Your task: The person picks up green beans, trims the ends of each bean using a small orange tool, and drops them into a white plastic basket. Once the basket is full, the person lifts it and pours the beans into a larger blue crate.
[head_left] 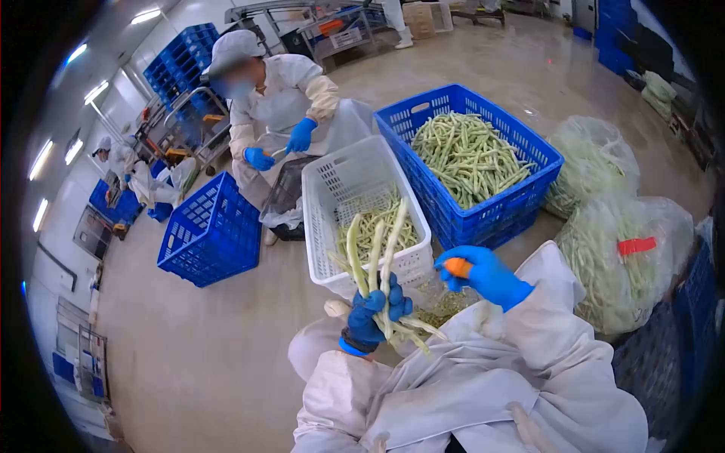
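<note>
Several long green beans (375, 264) stand up out of my left hand (370, 313), which wears a blue glove and is closed round their lower part; their ends stick out below. My right hand (487, 278), also blue-gloved, is closed on an orange-handled tool (458, 266) to the right of the beans, apart from them; its blade cannot be made out. Just beyond my hands is a white crate (323, 189) with cut beans (391, 228) inside. Behind it to the right, a blue crate (555, 167) holds a big heap of beans (470, 158).
Clear bags of beans (615, 264) lie at the right. A blue crate (208, 249) and a dark crate (287, 192) stand left of the white one. A co-worker (276, 113) in white sits opposite; another person (124, 162) is at the far left.
</note>
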Available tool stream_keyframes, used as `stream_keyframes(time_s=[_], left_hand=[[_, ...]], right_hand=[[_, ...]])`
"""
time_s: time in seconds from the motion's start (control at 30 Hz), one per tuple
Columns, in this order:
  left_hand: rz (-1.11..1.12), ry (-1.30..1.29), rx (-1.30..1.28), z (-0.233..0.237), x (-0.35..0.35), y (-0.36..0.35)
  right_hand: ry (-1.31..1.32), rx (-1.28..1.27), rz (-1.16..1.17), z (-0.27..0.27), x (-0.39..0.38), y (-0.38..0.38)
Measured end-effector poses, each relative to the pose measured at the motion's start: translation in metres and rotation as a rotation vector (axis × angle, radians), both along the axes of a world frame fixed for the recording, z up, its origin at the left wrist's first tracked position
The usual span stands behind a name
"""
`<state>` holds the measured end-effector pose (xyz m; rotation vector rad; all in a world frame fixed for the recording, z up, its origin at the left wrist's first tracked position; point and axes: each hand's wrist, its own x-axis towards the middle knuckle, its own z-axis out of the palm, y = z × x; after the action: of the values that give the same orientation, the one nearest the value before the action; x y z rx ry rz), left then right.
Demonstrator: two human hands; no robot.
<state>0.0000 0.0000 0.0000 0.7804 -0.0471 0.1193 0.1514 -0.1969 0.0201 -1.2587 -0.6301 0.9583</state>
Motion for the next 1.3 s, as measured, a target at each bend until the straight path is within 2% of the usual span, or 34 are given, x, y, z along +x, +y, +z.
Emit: stream_keyframes(time_s=[0.1, 0.17, 0.2, 0.23, 0.27, 0.3, 0.33, 0.4, 0.43, 0.5, 0.57, 0.63, 0.83, 0.9, 0.97, 1.03, 1.17, 1.23, 1.3], left_hand=[[0.142, 0.002, -0.033, -0.001, -0.002, 0.004], [0.217, 0.047, -0.058, 0.001, -0.002, 0.016], [0.237, 0.057, 0.047, 0.007, -0.004, 0.022], [0.238, 0.059, 0.043, 0.009, -0.006, 0.021], [0.185, 0.077, 0.181, 0.011, -0.008, 0.023], [0.124, 0.086, 0.322, 0.014, -0.006, 0.023], [0.057, 0.066, 0.345, 0.018, -0.003, 0.019], [-0.05, 0.096, 0.381, 0.022, -0.004, 0.013], [-0.135, 0.128, 0.418, 0.022, -0.006, 0.011], [-0.188, 0.133, 0.411, 0.023, -0.01, 0.008], [-0.279, 0.116, 0.392, 0.025, -0.013, 0.008], [-0.262, 0.143, 0.401, 0.025, -0.019, 0.011], [-0.312, 0.101, 0.266, 0.027, -0.021, 0.013], [-0.258, 0.074, 0.221, 0.029, -0.021, 0.009], [-0.266, 0.06, 0.245, 0.027, -0.02, 0.011], [-0.277, 0.054, 0.264, 0.028, -0.02, 0.011], [-0.3, 0.099, 0.276, 0.027, -0.02, 0.013], [-0.285, 0.098, 0.283, 0.029, -0.021, 0.011], [-0.304, 0.106, 0.325, 0.028, -0.023, 0.015]], right_hand=[[0.089, -0.031, -0.033, -0.006, 0.012, -0.036], [-0.146, -0.223, 0.215, -0.015, 0.016, -0.048], [-0.148, -0.208, 0.224, -0.016, 0.015, -0.043], [-0.752, -0.27, 0.188, -0.015, 0.013, -0.046], [-1.347, -0.319, 0.126, -0.014, 0.01, -0.049], [-1.189, -0.126, -0.017, -0.006, 0.011, -0.04], [-1.027, 0.057, -0.153, 0.01, 0.015, -0.025], [-1.349, 0.149, -0.261, 0.066, 0.01, -0.009], [-1.344, 0.135, -0.273, 0.071, 0.013, 0.0], [-1.352, 0.144, -0.06, 0.075, 0.02, 0.014], [-1.407, 0.092, 0.006, 0.077, 0.023, 0.018], [-1.152, 0.005, 0.21, 0.073, 0.024, 0.019], [-1.149, 0.047, 0.246, 0.066, 0.021, 0.013], [-1.151, 0.037, 0.249, 0.067, 0.019, 0.009], [-1.157, 0.03, 0.259, 0.068, 0.016, 0.007], [-1.267, 0.075, 0.197, 0.068, 0.012, 0.006], [-1.231, 0.033, 0.237, 0.069, 0.012, 0.002], [-1.348, 0.018, 0.228, 0.074, 0.011, -0.001], [-1.327, 0.043, 0.276, 0.078, 0.007, -0.005]])
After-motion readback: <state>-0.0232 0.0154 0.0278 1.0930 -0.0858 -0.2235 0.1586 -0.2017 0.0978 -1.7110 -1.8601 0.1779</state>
